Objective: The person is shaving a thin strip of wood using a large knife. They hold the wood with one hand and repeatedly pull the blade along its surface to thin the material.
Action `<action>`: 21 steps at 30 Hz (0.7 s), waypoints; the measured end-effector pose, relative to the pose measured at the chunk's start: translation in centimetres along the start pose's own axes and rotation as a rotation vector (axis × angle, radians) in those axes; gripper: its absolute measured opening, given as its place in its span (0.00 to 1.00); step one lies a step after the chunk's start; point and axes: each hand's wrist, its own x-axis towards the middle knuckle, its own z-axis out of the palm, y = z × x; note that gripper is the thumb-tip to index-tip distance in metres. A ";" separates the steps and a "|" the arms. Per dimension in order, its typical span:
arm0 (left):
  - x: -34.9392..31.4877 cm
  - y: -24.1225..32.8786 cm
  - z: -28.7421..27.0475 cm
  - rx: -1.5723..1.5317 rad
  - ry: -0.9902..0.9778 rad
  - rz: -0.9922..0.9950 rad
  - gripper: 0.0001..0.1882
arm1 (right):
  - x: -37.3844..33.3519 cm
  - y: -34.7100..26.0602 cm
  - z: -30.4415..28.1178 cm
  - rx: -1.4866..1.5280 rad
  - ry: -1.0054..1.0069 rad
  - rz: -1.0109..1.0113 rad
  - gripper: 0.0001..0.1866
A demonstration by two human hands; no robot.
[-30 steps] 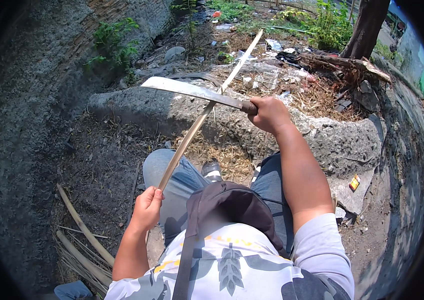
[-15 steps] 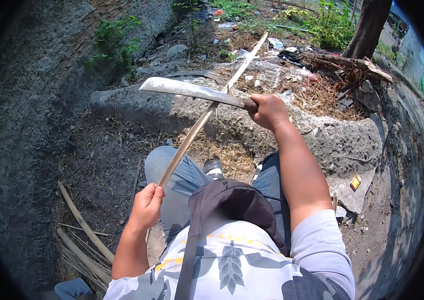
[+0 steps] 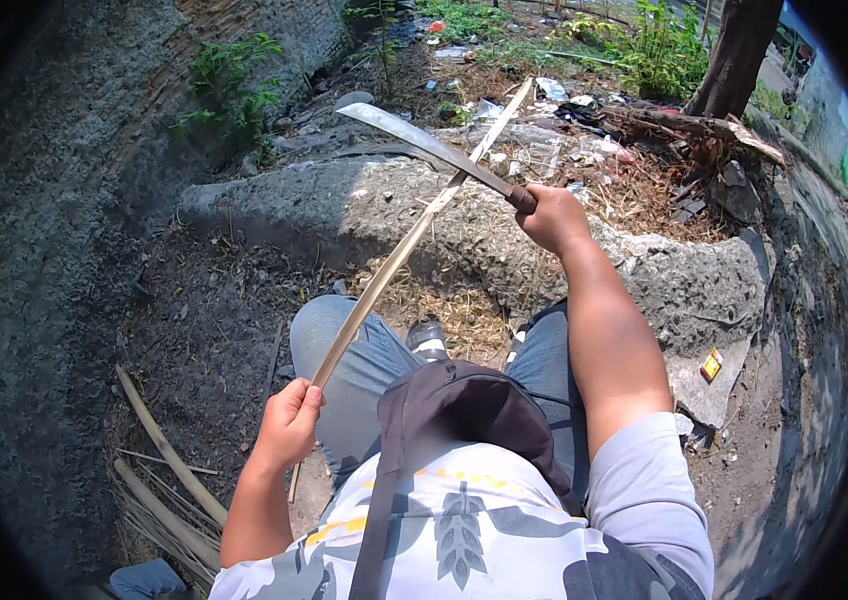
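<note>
My left hand [image 3: 290, 420] is closed round the near end of a long, pale wooden strip [image 3: 381, 282], which slants up and away to the right over my left knee. In my right hand [image 3: 556, 218] is the dark handle of a machete [image 3: 424, 142]. Its broad grey blade points up and left and crosses the strip, with the edge at or against the strip near the handle end. A thin sliver seems to stick out from the strip just below the crossing. The strip passes over a rough concrete block; its far end reaches above littered ground.
A long, rough concrete block [image 3: 644, 275] lies before my feet. Several peeled stalks [image 3: 169, 445] are on the ground at left. A wall [image 3: 34, 300] rises on the left; a tree trunk [image 3: 739, 55] stands far right. A small yellow-red packet [image 3: 711, 365] lies at right.
The machete has moved right and slightly down along the strip, and its blade has tilted, tip now higher. My left hand and the strip's near end have dropped a little.
</note>
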 end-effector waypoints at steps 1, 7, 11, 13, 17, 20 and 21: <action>0.1 -0.2 0.0 -0.005 0.004 -0.001 0.16 | -0.1 -0.2 0.0 -0.015 -0.028 0.004 0.10; 0.5 -1.4 1.1 -0.214 -0.004 -0.103 0.16 | -0.9 -3.0 1.3 0.006 0.074 -0.354 0.08; 0.0 -2.3 -1.2 -0.099 0.036 -0.006 0.16 | 0.8 0.5 0.2 0.042 0.082 -0.143 0.10; -0.6 -2.0 -1.5 -0.086 0.013 0.002 0.16 | 1.1 2.3 0.1 0.125 0.074 -0.056 0.12; -0.9 -2.5 -1.4 -0.157 0.003 -0.081 0.16 | 0.5 -0.1 0.7 0.131 0.061 -0.130 0.12; -0.2 -3.1 -0.3 -0.213 0.030 -0.055 0.15 | -1.1 -1.9 1.4 0.127 0.094 -0.361 0.09; -0.7 -2.9 -0.6 -0.196 0.016 -0.086 0.15 | -1.7 -2.2 1.1 0.084 0.149 -0.489 0.09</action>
